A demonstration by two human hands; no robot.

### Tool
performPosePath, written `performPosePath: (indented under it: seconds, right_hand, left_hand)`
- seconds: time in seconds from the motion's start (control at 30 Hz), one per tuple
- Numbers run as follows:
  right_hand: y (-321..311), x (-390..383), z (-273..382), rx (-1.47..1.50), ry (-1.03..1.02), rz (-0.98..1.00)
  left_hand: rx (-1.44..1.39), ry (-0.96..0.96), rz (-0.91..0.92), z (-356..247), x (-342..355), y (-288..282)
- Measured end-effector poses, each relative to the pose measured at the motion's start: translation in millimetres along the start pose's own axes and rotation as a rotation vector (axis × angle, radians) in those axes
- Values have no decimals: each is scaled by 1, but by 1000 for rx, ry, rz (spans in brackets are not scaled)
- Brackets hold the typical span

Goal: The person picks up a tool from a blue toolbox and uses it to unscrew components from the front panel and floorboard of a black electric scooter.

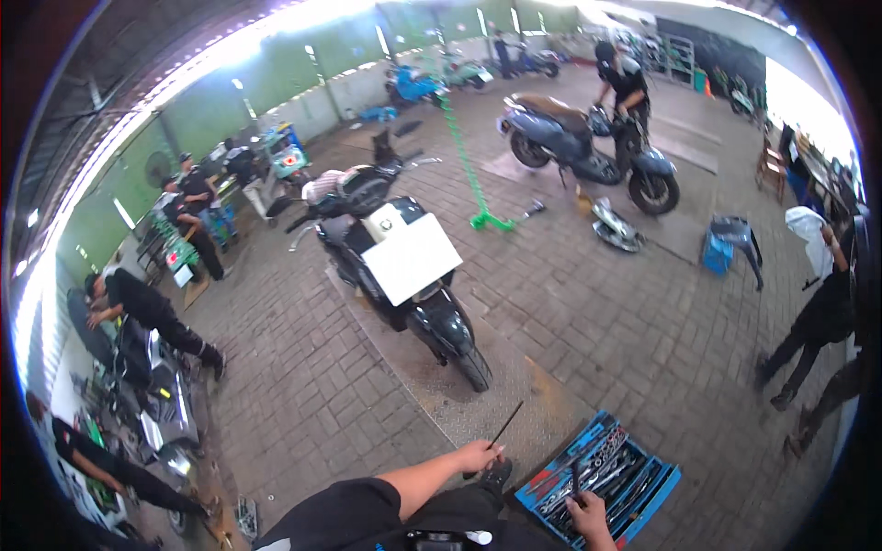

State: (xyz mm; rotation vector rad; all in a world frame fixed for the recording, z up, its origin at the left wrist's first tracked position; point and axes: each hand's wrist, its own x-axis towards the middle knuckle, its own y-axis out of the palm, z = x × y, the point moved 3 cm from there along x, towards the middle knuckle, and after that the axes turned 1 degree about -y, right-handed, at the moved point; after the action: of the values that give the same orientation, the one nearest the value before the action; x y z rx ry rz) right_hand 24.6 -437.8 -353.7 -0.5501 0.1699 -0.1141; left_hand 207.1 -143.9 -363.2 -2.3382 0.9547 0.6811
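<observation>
My left hand (pixel 480 456) is closed round a long thin dark rod (pixel 506 424), which slants up and to the right; its kind does not show. Below it is my shoe (pixel 497 475). My right hand (pixel 589 516) is over the near side of a blue metal toolbox (pixel 665 494), fingers closed on a dark, bar-shaped tool (pixel 576 477) standing up from it. Wrenches (pixel 610 452) and other hand tools fill the box, with red-handled ones along its left side.
Ahead stands a black scooter (pixel 443 321) with a white board (pixel 411 259) across its front, on a metal plate (pixel 432 390). A blue-grey scooter (pixel 588 151) with a person beside it stands farther back right. Other people work at left; a person (pixel 818 303) stands at right.
</observation>
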Motion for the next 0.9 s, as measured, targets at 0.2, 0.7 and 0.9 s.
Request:
performPosePath:
  seconds: [0.2,0.7,0.9]
  right_hand:
    - [10,40,135,-23,-13,384]
    - [224,91,153,-246,-414,747]
    - [258,117,202,-317,4,722]
  left_hand:
    - [-107,301,-205,-13,-86,32]
    - [-376,60,-325,130,-200,-73]
    - [-698,10,-479,157,-247,-215]
